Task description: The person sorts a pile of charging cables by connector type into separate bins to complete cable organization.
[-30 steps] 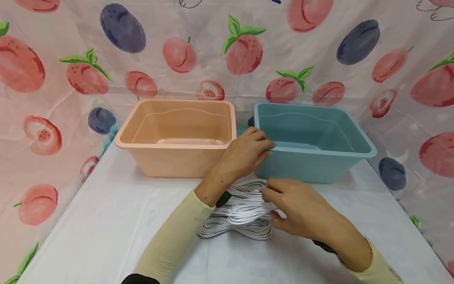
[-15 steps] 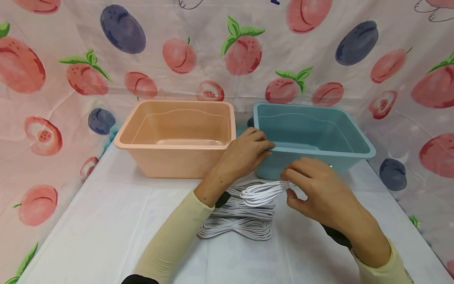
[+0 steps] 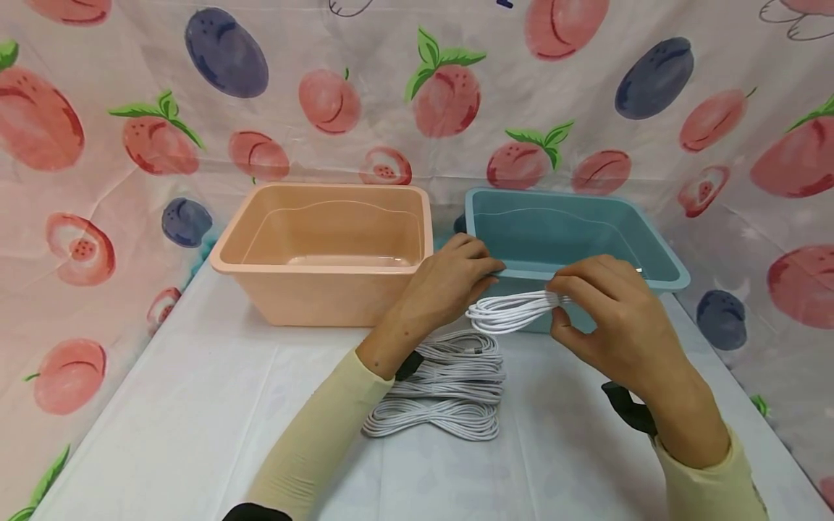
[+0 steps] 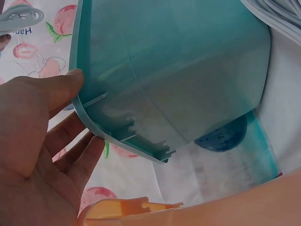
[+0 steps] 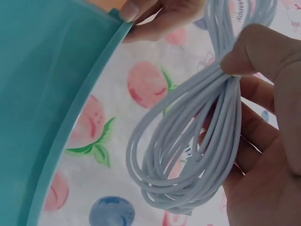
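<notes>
My right hand [image 3: 612, 322] pinches the narrow middle of a bundled white cable [image 3: 508, 312], thumb on one side and fingers on the other. In the right wrist view the cable's long loops [image 5: 188, 155] spread out from this pinch. The bundle is up in front of the teal bin [image 3: 625, 202], overlapping its front wall in the head view. My left hand [image 3: 449, 282] grips that bin's rim at the front left corner, as the thumb [image 4: 70, 84] over the edge shows in the left wrist view. More white cable bundles [image 3: 449, 391] lie stacked on the table, partly behind my left wrist.
To the left of the teal bin stands a peach-coloured bin [image 3: 326, 300], its visible floor bare. A white cloth [image 3: 182, 405] covers the table. Behind both bins hangs a fruit-patterned curtain [image 3: 384, 43]. My left forearm crosses in front of the peach bin's right side.
My right hand has lifted one cable bundle off the stack and carried it up and to the right, toward the teal bin. The left hand has stayed on the rim.
</notes>
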Motion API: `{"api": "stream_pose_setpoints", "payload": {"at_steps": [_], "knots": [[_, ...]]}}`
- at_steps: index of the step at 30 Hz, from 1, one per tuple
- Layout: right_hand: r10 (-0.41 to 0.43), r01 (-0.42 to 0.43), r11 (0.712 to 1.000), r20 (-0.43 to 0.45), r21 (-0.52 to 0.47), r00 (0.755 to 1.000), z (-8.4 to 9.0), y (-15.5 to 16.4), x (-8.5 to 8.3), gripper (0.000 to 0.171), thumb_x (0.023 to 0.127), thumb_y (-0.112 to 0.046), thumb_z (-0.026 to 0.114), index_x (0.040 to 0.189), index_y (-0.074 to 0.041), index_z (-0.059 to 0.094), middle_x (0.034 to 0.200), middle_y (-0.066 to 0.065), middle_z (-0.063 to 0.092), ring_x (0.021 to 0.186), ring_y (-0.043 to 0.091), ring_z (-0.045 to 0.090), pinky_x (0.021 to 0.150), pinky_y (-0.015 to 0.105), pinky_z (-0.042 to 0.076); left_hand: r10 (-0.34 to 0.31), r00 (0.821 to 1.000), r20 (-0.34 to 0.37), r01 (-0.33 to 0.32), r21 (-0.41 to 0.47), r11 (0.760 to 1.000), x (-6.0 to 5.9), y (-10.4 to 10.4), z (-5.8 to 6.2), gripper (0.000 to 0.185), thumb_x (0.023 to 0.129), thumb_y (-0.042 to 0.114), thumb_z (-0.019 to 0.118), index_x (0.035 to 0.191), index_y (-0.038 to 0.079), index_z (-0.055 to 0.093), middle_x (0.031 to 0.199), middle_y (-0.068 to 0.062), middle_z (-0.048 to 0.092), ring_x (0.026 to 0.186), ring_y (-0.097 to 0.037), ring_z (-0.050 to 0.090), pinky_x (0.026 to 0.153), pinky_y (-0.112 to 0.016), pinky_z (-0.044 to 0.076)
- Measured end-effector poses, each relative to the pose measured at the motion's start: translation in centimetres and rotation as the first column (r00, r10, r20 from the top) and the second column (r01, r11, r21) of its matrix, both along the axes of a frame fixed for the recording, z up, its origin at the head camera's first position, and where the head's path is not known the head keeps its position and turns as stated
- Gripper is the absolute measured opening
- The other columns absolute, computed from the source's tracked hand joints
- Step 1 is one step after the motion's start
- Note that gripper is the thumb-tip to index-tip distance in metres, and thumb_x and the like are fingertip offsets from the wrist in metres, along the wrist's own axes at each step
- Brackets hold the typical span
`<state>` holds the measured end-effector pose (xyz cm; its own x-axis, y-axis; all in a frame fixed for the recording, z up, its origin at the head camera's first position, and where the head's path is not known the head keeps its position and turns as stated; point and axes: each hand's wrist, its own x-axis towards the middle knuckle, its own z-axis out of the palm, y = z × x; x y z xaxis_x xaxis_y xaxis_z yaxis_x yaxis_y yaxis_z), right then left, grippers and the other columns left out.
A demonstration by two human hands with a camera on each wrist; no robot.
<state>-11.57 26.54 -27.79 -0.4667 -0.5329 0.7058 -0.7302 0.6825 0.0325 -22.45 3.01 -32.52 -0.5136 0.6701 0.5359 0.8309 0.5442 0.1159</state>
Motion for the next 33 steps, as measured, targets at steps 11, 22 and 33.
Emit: {"api": "stream_pose_setpoints", "payload": {"at_steps": [11, 22, 33], "knots": [[-0.037, 0.034, 0.997, -0.049, -0.065, 0.998, 0.0, 1.4, -1.7, 0.025, 0.086, -0.008, 0.063, 0.105, 0.004, 0.075, 0.103, 0.019, 0.071, 0.093, 0.037, 0.063, 0.092, 0.031, 0.042, 0.008, 1.0, 0.0, -0.008, -0.001, 1.0, -0.2, 0.1, 0.3, 0.021, 0.105, 0.02, 0.069, 0.123, 0.019, 0.081, 0.115, 0.0, 0.071, 0.122, -0.02, 0.057, 0.098, -0.028, 0.054], [-0.125, 0.122, 0.985, -0.025, -0.12, 0.992, -1.0, 2.9, -3.0, 0.028, 0.082, 0.006, 0.074, 0.11, 0.005, 0.075, 0.108, 0.019, 0.071, 0.101, 0.04, 0.063, 0.099, 0.021, 0.038, 0.021, 1.0, 0.016, -0.021, 0.001, 1.0, -0.1, 0.0, 0.2, 0.021, 0.104, 0.026, 0.071, 0.122, 0.019, 0.08, 0.116, 0.0, 0.071, 0.121, -0.019, 0.057, 0.097, -0.028, 0.054], [-0.22, 0.219, 0.964, 0.012, -0.148, 0.975, -2.2, 4.5, -4.5, 0.032, 0.082, 0.009, 0.079, 0.113, 0.003, 0.075, 0.11, 0.018, 0.071, 0.105, 0.039, 0.063, 0.103, 0.024, 0.042, 0.006, 1.0, -0.01, -0.006, 0.009, 1.0, -0.1, 0.1, 0.1, 0.02, 0.104, 0.026, 0.071, 0.12, 0.019, 0.081, 0.112, 0.0, 0.071, 0.119, -0.02, 0.058, 0.098, -0.028, 0.053]]}}
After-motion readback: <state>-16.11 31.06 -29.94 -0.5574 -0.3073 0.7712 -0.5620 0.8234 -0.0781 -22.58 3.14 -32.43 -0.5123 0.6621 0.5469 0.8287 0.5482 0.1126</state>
